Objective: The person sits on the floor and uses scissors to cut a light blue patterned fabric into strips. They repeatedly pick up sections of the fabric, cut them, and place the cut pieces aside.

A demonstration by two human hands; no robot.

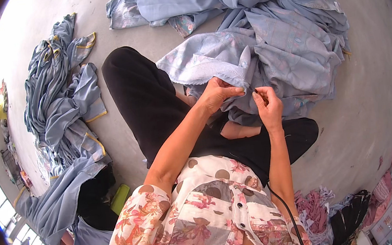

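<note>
Both hands pinched on the blue-grey cloth's edge

Left hand [215, 94] and right hand [267, 105] meet over the lap, forearms angled inward — fingertips gripping the patterned fabric [227, 57], which spills onto the concrete floor [371, 115] ahead.

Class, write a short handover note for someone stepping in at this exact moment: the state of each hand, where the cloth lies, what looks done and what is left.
Left hand: pinching the edge of the blue-grey patterned fabric, which is pulled over the lap.
Right hand: closed at the same edge, beside the left; whether it holds a small tool cannot be told.
The fabric runs on into a large heap on the concrete floor ahead.
A second pile of blue cloth with yellow trim lies to the left.
Done: cannot be judged.
Left: the edge in hand.
</note>
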